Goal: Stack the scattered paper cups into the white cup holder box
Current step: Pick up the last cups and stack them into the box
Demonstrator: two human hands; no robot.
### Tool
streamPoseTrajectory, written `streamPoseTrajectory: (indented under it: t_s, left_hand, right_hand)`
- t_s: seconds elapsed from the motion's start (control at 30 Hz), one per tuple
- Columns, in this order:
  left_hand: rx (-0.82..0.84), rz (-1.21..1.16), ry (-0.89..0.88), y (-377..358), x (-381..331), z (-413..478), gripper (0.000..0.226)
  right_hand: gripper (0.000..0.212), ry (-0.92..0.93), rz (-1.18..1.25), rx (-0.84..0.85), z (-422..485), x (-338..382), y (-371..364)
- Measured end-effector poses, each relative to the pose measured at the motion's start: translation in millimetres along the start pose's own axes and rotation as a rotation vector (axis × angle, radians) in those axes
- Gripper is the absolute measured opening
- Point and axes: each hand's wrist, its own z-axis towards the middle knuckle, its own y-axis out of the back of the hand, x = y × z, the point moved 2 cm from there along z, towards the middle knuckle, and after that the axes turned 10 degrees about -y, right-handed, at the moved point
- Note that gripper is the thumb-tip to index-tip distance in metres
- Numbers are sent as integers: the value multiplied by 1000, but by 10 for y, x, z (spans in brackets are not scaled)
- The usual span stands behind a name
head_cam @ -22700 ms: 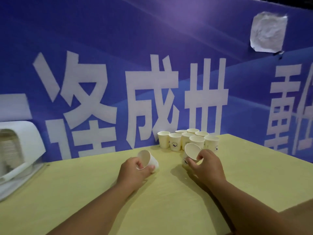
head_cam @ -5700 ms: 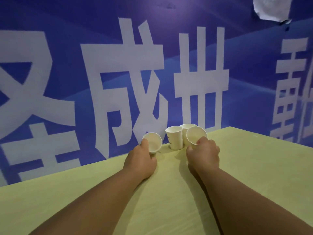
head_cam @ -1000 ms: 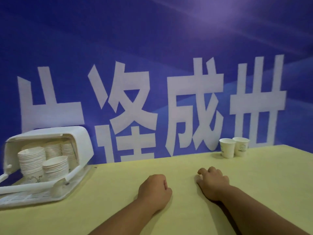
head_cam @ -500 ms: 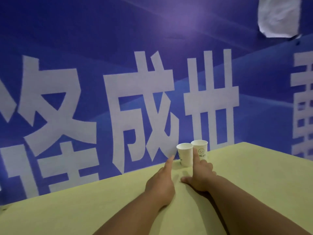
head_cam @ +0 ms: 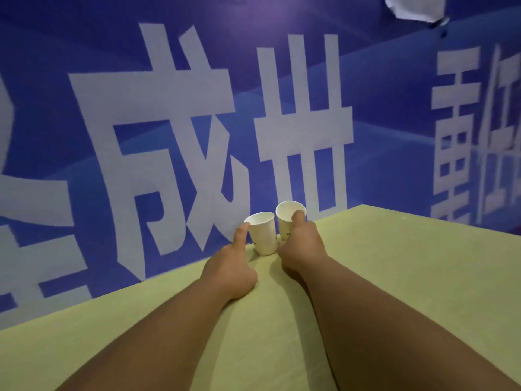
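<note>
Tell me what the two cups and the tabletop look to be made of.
Left cup and right cup: seemingly thin white paper, matte, with rolled rims. Tabletop: a smooth, matte yellow-green surface, perhaps laminate or painted board; no grain shows.

two paper cups [head_cam: 263, 235] tight against blue banner wall [head_cam: 169, 136], bare table [head_cam: 394, 263] rightward

Left hand [head_cam: 229, 266] touching left paper cup [head_cam: 263, 235], right hand [head_cam: 303, 246] gripping right paper cup [head_cam: 287, 218], yellow table [head_cam: 394, 277]

table [head_cam: 394, 277]: yellow-green, bare | behind table: blue banner wall [head_cam: 141, 66], large white characters | above: white paper sheet [head_cam: 414, 7]
</note>
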Motion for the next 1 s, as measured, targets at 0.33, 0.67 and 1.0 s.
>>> streamPoseTrajectory:
  t_s: [0.33, 0.67, 1.0]
  left_hand:
    - [-150, 101, -27, -12, 39, -87, 76]
    - [-301, 99, 70, 283, 330, -731, 48]
    - [-428, 45, 142, 1173, 909, -2130, 47]
  right_hand:
    - [32, 162, -160, -32, -146, 147, 35]
    - [42, 199, -201, -48, -647, 447, 135]
    - [53, 302, 17, 108, -1976, 1154, -82]
